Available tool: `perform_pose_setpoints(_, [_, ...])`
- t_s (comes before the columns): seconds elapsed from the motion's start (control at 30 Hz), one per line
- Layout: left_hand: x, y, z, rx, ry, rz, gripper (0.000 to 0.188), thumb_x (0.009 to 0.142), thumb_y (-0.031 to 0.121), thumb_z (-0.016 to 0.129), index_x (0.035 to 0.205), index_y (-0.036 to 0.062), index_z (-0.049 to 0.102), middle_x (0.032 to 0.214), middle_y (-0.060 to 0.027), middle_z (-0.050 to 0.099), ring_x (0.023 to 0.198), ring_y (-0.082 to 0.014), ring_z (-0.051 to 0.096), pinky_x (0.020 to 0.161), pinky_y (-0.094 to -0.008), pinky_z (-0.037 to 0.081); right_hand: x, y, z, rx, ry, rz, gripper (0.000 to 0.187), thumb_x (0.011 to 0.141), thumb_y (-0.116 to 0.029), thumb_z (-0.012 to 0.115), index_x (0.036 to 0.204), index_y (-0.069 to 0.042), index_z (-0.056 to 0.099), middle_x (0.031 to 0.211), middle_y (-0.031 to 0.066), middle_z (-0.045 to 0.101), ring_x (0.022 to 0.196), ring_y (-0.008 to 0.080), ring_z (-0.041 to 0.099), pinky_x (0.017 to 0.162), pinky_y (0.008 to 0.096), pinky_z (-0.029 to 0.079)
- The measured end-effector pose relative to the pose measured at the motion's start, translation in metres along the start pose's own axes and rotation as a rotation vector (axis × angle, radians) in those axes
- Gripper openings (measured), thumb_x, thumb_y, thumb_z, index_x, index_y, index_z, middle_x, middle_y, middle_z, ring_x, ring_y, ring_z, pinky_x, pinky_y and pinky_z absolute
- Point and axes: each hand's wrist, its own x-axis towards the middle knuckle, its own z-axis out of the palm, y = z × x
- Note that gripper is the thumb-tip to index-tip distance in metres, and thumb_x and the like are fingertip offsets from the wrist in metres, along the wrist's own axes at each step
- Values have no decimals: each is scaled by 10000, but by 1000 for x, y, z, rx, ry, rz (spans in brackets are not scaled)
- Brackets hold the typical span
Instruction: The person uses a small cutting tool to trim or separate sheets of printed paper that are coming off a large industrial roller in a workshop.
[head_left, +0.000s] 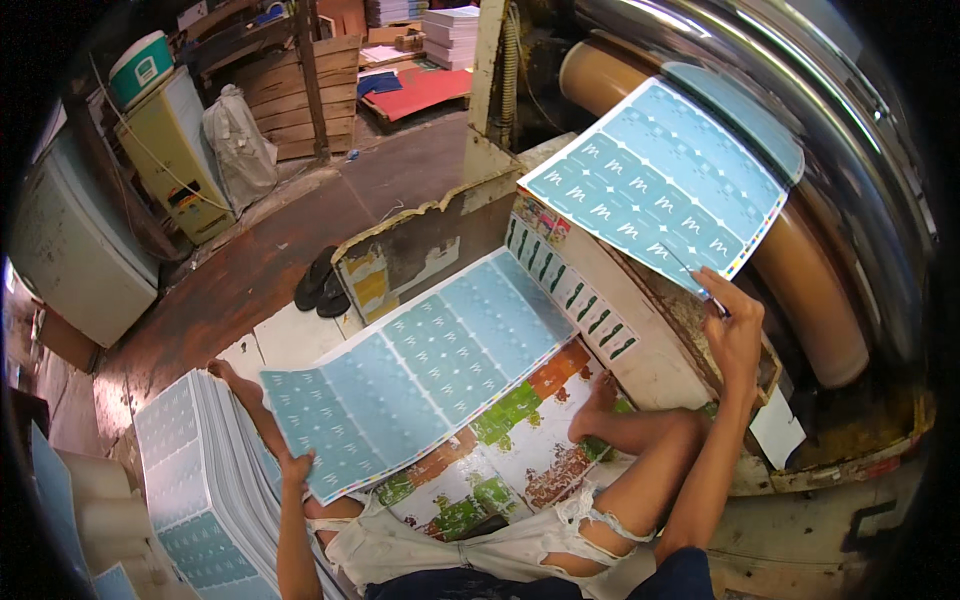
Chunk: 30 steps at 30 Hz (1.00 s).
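Observation:
Between my legs lies a long printed sheet (420, 365) in pale blue and teal with white marks. My left hand (298, 468) is closed on its near left edge, and its far end rests by the wooden step of the machine. At the upper right, a second printed sheet (650, 175) of the same kind reaches up to the shiny metal roller (735, 120). My right hand (735, 315) pinches the near corner of that sheet. Something small and dark shows at its fingers, too small to name.
A tall stack of printed sheets (185, 470) stands beside my left leg. A brown roller (810, 290) sits under the metal one at the right. Dark sandals (322, 285) lie by a worn board (400, 265). Farther off are a yellow cabinet (185, 160) and paper stacks (450, 40).

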Motion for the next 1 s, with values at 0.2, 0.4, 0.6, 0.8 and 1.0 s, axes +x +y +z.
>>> perform_pose_setpoints(0.2, [35,-15,36,-17,104,143,488,721,37,726,1177,-11,561,1016,-143,670,907,-310,639,800,-394,510,-11,-33,5,-14,-41,-57,443,693,121,568,1072,-65,702,1109,207,659,999,319,666,798,333,526])
perform_pose_setpoints(0.4, [-33,61,109,451,324,-205,1286,608,112,846,1479,35,-98,1382,-346,299,1149,-421,508,949,-419,465,-38,-14,-16,-90,-104,-84,494,687,141,559,1108,-80,689,1153,231,630,969,345,671,775,335,529])
perform_pose_setpoints(0.6, [-38,31,113,446,396,6,1409,585,87,867,1450,83,-245,1470,-340,131,1255,-440,410,1057,-429,385,-45,-25,-11,-38,-199,-40,539,634,112,563,1125,-77,680,1159,238,625,944,344,669,730,347,523])
perform_pose_setpoints(0.8, [-21,-7,113,424,343,-195,1468,548,116,893,1442,99,-272,1490,-341,58,1336,-446,284,1115,-521,265,-54,-26,-9,-70,-232,-166,590,594,82,578,1146,-102,671,1166,230,619,705,327,672,595,345,514])
perform_pose_setpoints(1.0, [-51,-15,146,1186,106,-542,1127,773,92,693,1505,225,-154,1446,-375,196,1036,-441,561,916,-522,424,-66,-28,-19,-106,-301,-104,573,603,46,599,1151,-102,670,1168,214,624,659,324,663,594,353,521])
